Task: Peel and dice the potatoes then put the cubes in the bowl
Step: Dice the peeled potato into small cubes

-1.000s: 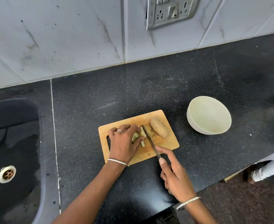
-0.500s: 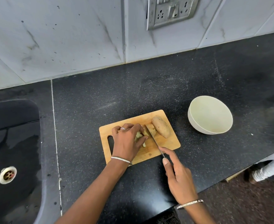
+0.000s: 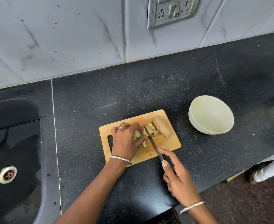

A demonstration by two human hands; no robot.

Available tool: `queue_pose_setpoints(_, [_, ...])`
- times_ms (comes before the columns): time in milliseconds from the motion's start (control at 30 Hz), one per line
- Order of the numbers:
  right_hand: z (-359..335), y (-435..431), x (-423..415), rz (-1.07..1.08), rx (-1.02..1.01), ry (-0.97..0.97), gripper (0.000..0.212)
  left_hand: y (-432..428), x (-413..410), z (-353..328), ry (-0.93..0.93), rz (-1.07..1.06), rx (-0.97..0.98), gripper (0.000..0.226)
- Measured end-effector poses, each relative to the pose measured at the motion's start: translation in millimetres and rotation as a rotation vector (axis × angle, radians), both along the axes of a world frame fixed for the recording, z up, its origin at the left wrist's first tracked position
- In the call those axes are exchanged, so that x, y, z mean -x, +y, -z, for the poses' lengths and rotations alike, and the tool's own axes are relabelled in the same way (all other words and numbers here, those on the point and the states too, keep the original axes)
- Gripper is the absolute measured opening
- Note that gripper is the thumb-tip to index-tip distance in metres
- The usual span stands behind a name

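Observation:
A wooden cutting board (image 3: 167, 143) lies on the black counter. On it, my left hand (image 3: 125, 141) curls over a bunch of pale potato strips (image 3: 138, 135) and holds them down. My right hand (image 3: 178, 177) grips the handle of a knife (image 3: 152, 141), forefinger along its spine; the blade crosses the strips just right of my left fingertips. Several cut potato pieces (image 3: 152, 129) lie right of the blade. A whole potato (image 3: 162, 128) rests at the board's far right corner. The cream bowl (image 3: 211, 114) stands to the right of the board, with nothing inside.
A black sink (image 3: 12, 151) with a metal drain sits at the left. A tiled wall with a socket plate (image 3: 171, 11) rises behind the counter (image 3: 100, 97). The counter edge runs along the lower right, and a person's white-clad foot (image 3: 268, 170) shows on the floor.
The knife has shifted slightly along the strips and more cut pieces lie beside the whole potato. My left hand has stayed on the strips.

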State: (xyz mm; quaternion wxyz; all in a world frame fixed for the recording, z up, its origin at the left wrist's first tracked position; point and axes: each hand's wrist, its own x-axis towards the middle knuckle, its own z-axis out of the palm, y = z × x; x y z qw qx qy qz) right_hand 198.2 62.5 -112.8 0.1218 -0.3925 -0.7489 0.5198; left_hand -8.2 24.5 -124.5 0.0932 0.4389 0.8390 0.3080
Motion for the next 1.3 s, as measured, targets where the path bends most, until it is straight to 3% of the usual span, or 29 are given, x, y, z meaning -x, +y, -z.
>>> queue_pose_setpoints(233, [-6,1,3,0.013,0.089,0.025,0.032,2,0,-4,-0.085,0.018,-0.016,0.033])
queue_pose_setpoints(400, [-12,1,3,0.046,0.252,0.047,0.032,7,0,-10,-0.018,0.072,0.056,0.036])
queue_pose_setpoints(767, [-10,-2,0,0.037,0.158,0.021,0.031,21,0,-25,-0.05,0.058,0.21,0.03])
queue_pose_setpoints(1300, [-9,-5,-4,0.052,0.18,0.032,0.032,27,0,-25,-0.179,0.002,0.19,0.03])
